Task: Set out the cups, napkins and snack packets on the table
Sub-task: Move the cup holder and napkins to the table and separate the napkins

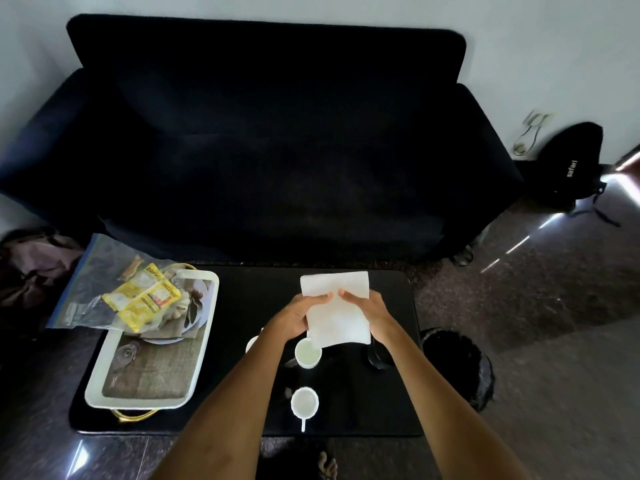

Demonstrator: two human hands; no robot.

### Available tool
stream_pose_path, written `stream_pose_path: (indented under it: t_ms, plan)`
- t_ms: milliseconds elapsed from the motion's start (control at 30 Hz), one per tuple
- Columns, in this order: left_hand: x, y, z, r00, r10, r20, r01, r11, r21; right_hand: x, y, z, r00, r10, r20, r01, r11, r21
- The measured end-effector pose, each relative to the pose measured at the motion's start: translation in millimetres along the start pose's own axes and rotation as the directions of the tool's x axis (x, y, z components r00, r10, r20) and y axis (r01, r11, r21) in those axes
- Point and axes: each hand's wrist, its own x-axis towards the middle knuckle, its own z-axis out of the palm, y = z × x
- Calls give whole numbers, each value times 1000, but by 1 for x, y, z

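A white paper napkin (337, 308) hangs above the black table (242, 299), held by both hands. My left hand (301, 315) grips its left edge and my right hand (369, 308) grips its right edge. Below the napkin stands a white cup (307, 354). A second white cup (304, 403) sits nearer the front edge. A third cup (251, 343) shows only partly behind my left forearm. Yellow snack packets (145, 297) lie in a clear plastic bag (86, 292) at the far end of the white tray (142, 341).
A dark sofa (263, 150) runs along the far side of the table. A black bin (460, 365) stands on the floor at the right. A black backpack (568, 168) leans by the wall. A dark bag (31, 268) sits left of the tray.
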Motion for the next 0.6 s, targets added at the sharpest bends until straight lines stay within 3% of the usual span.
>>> stream_pose_path:
  t_ms: [233, 400, 533, 600]
  plan:
    - [4, -20, 1, 995, -36, -93, 41, 998, 55, 0, 20, -21, 987, 123, 103, -111, 987, -118]
    - [2, -33, 13, 998, -51, -39, 57, 980, 189, -6, 40, -44, 993, 81, -87, -89, 991, -96]
    - [5, -67, 32, 994, -101, -42, 108, 963, 249, -23, 70, -62, 952, 238, -190, -261, 960, -105]
    - [7, -90, 48, 992, -88, -88, 115, 921, 373, -34, 92, -71, 935, 230, -270, -278, 948, -156]
